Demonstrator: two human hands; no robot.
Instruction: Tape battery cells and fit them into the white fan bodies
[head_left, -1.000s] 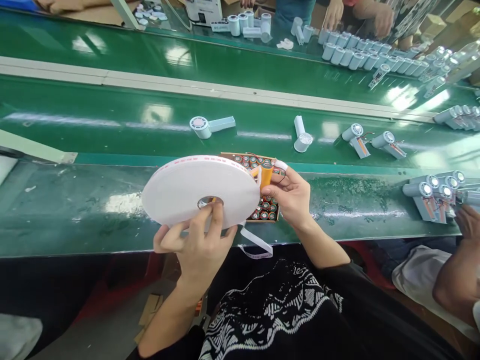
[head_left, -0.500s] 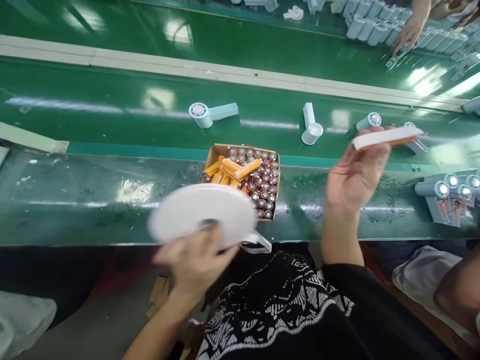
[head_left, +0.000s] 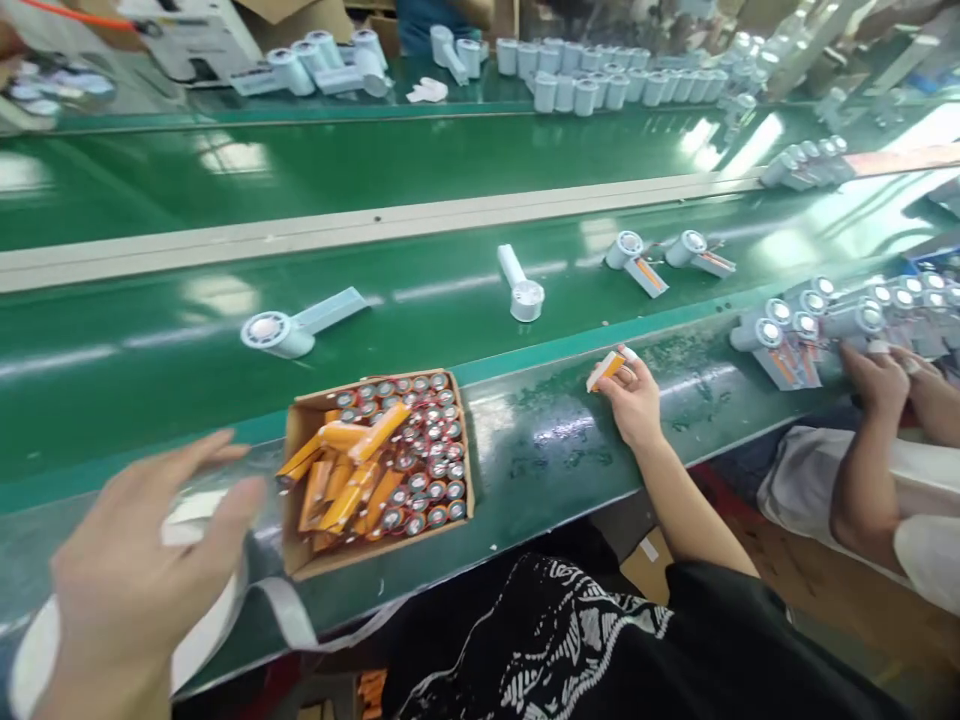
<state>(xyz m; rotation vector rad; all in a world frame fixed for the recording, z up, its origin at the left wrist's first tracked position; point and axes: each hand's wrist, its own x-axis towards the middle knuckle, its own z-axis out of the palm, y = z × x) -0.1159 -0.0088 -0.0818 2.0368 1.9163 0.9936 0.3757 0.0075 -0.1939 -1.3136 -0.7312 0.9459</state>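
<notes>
At the lower left, my left hand [head_left: 142, 570] is held over a large roll of white tape [head_left: 217, 630] on the bench. Its fingers are apart; a white patch shows between thumb and forefinger. A loose tail of tape runs right along the bench edge. My right hand [head_left: 634, 405] pinches an orange-wrapped battery [head_left: 609, 372] with a white strip along one side, above the bench. Between the hands stands an open cardboard box [head_left: 471, 480] of batteries. Orange cells [head_left: 349, 500] lie loose at its left, and several others stand on end with red wires.
Light-blue fan housings [head_left: 277, 335] lie spaced along the green conveyor [head_left: 435, 270] beyond the bench. At right, a co-worker's hands [head_left: 885, 380] handle a group of housings with batteries fitted. More housings [head_left: 585, 95] stand in rows across the far side.
My left hand has moved the tape roll from in front of the box down to the bench at left, and its fingers have spread. My right hand has lowered the battery. The view has turned.
</notes>
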